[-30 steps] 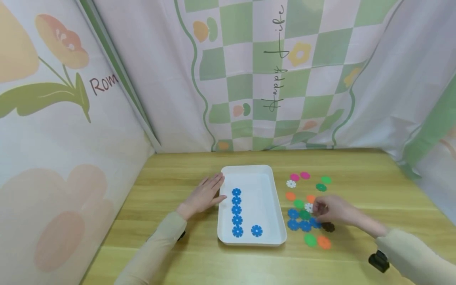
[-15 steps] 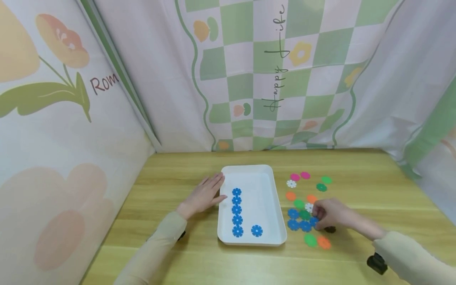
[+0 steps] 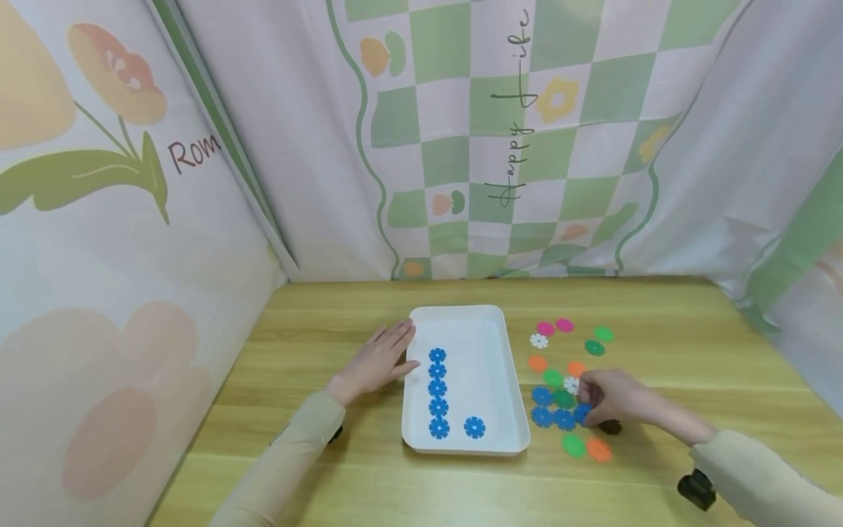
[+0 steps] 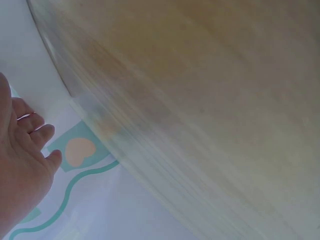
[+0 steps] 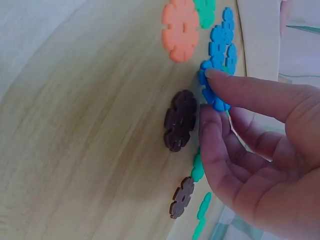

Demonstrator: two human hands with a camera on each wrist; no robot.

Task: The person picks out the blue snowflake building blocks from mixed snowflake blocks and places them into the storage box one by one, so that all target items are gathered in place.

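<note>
A white tray [image 3: 470, 329] holds a column of several blue snowflake discs [image 3: 437, 388] along its left side and one separate blue snowflake disc [image 3: 474, 427] at the near right. Against the tray's left rim rests my left hand [image 3: 374, 367], fingers extended and holding nothing. Right of the tray, my right hand [image 3: 615, 397] pinches a blue snowflake disc [image 3: 582, 414] at the edge of a blue cluster. The right wrist view shows the thumb on that disc [image 5: 206, 90], with fingertips curled at its lower edge. It sits close to the table.
Loose orange [image 3: 598, 449], green [image 3: 574, 444], white [image 3: 538, 341] and pink [image 3: 564, 325] discs lie right of the tray. A dark brown disc [image 5: 180, 120] lies beside the right fingers. A patterned curtain [image 3: 487, 146] hangs behind the table.
My right hand has shifted slightly toward the near side, partly covering the dark brown disc, and its fingers have come onto the blue snowflake disc. My left hand stays put.
</note>
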